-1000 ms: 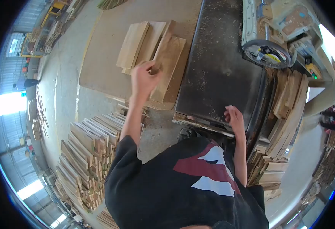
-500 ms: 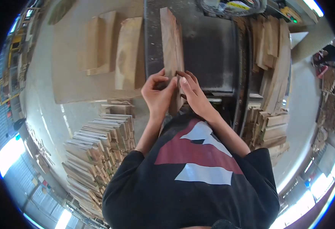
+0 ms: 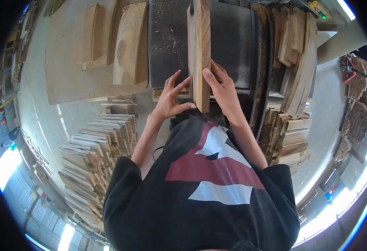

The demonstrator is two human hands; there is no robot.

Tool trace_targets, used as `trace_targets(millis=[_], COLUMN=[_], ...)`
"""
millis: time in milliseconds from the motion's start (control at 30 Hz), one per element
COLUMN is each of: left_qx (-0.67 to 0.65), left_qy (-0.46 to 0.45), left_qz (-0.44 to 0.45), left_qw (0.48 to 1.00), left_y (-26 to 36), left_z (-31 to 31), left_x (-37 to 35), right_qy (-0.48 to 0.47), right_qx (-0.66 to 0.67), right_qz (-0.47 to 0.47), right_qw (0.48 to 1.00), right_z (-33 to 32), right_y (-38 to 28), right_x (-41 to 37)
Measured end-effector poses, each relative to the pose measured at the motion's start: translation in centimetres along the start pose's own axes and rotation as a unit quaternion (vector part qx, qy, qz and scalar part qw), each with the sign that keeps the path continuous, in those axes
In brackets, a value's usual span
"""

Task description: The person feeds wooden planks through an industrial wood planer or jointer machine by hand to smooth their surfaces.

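Observation:
A long wooden board (image 3: 202, 50) stands lengthwise over a dark, sawdust-specked machine table (image 3: 165, 46), its near end pointing at my body. Along its left side runs a thinner brown wooden strip (image 3: 191, 46). My right hand (image 3: 226, 91) grips the board near the close end, thumb up on it and fingers against the right side. On the opposite side, my left hand (image 3: 169, 100) is open with fingers spread. Its index fingertip reaches the strip's left side, and its thumb points at the board's near corner.
Light planks (image 3: 130, 44) lie on a brown sheet (image 3: 66, 83) at the left. Below them stands a large stack of boards (image 3: 95, 154). More planks (image 3: 294, 37) lie right of the machine, with another stack (image 3: 292, 136) nearer. A thick pipe (image 3: 342, 48) is at upper right.
The board has turned so a smoother, lighter side shows, and it sits closer to upright in view. My left hand has loosened and spread its fingers; my right hand has moved along its right side.

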State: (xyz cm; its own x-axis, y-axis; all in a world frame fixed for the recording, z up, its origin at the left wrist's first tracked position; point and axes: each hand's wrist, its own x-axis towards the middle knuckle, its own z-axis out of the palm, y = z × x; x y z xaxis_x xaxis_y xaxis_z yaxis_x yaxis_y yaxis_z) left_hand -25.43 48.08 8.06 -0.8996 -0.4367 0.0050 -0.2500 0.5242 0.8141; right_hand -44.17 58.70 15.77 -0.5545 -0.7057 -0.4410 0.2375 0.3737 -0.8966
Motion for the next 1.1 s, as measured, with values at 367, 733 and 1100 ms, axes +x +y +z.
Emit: trace_targets(millis=[367,733,1100], left_qx=[0.029,0.100,0.110], left_qy=[0.038,0.005,0.048], left_qz=[0.001,0.046,0.095], left_qw=[0.999,0.994,0.988], left_y=[-2.2,-0.2,0.2], left_z=[2.7,5.6,8.6], left_x=[-0.2,4.2,10.3], right_qy=[0.018,0.242,0.149], right_qx=[-0.036,-0.279,0.133], right_qz=[-0.029,-0.104,0.255], right_qw=[0.999,0.923,0.946], right_z=[0.6,-7.3,-9.4], right_y=[-0.1,7.3,9.1], right_x=[2.4,-0.4,-0.7])
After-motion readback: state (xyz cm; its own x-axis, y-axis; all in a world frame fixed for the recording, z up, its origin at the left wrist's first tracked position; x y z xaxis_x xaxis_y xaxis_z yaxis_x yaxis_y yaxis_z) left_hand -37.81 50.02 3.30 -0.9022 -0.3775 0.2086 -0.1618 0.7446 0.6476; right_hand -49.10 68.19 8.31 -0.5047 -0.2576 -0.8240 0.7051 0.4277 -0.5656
